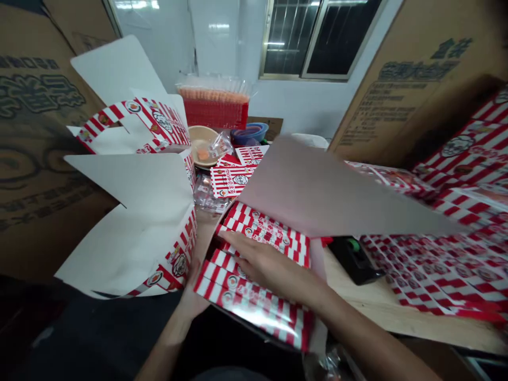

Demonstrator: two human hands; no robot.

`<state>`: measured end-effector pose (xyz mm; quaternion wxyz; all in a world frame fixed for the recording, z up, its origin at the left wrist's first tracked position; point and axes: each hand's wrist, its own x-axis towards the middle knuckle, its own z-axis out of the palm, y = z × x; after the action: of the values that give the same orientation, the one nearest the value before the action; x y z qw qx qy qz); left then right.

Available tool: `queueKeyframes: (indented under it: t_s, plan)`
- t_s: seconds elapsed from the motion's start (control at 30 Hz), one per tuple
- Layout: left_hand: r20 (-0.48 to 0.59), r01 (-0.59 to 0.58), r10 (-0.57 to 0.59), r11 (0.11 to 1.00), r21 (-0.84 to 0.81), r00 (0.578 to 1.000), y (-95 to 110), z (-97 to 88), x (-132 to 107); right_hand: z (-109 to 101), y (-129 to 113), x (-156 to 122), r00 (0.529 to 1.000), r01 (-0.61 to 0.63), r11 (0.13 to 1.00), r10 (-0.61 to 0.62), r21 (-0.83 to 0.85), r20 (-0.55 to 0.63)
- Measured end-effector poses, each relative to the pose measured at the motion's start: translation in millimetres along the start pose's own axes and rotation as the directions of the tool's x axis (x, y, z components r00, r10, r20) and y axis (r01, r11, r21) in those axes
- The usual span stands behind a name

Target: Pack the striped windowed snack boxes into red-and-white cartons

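An open carton (317, 288) filled with rows of flat red-and-white striped small boxes (254, 301) sits tilted in front of me, its grey-white flap (317, 185) raised. My left hand (193, 296) grips the carton's left side from outside, its fingertips partly hidden. My right hand (257, 264) lies over the small boxes inside, fingers stretched out by a dark gap between the rows. Left of the carton stand striped open boxes with white insides: a lower one (135, 248) and one behind it (130, 137).
Striped cards (234, 180), a beige bowl (200, 143), a blue bowl (250, 133) and a red bundle in clear plastic (214, 108) lie behind. A black tape dispenser (355, 259) and stacked striped boxes (428, 270) occupy the right. Large brown cartons (39, 137) flank the table.
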<state>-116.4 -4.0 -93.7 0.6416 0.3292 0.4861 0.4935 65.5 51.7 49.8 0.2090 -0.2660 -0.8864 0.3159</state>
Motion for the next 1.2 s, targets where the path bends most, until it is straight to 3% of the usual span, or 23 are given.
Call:
queueKeyframes:
  t_s: [0.13, 0.27, 0.37, 0.5, 0.6, 0.77, 0.87, 1.03, 1.13, 1.2]
  plan:
    - [-0.212, 0.034, -0.030, 0.999, 0.017, 0.977, -19, 2.3, 7, 9, 39, -3, 0.992, -0.125, 0.991, 0.125, -0.049, -0.009]
    - [-0.284, -0.048, 0.074, 0.994, 0.097, 0.956, -13, 18.1, -2, 16, 51, -6, 0.993, -0.118, 0.969, 0.120, -0.219, -0.005]
    - [-0.221, -0.110, 0.141, 0.983, 0.150, 0.965, 7, 30.9, -14, 13, 49, -5, 0.992, -0.071, 0.964, 0.094, -0.256, 0.079]
    - [-0.121, -0.081, 0.127, 0.941, 0.329, 0.984, 27, 42.6, -19, 3, 52, -2, 0.981, 0.002, 0.990, 0.026, -0.143, 0.194]
    - [-0.112, -0.097, 0.145, 0.930, 0.355, 0.983, 29, 45.8, -17, 1, 54, -1, 0.979, 0.009, 0.994, 0.014, -0.111, 0.201]
    - [-0.038, -0.030, 0.042, 0.963, 0.269, 0.998, 30, 46.0, -17, 10, 47, 0, 0.985, 0.030, 0.988, -0.004, -0.153, 0.170]
    - [-0.030, -0.054, 0.068, 0.939, 0.339, 0.997, 32, 46.3, -17, 15, 46, 0, 0.984, 0.038, 0.982, -0.005, -0.183, 0.176]
    - [-0.005, -0.190, 0.223, 0.841, 0.506, 0.975, 32, 46.0, -15, 7, 51, -2, 0.986, 0.016, 0.989, 0.009, -0.149, 0.167]
    - [0.021, -0.280, 0.352, 0.708, 0.648, 0.936, 35, 42.8, -15, -10, 46, -2, 0.991, -0.068, 0.993, 0.077, -0.092, 0.107]
    - [0.049, -0.266, 0.345, 0.617, 0.741, 0.937, 41, 40.1, -16, -20, 40, 0, 0.993, -0.114, 0.991, 0.116, -0.072, 0.029]
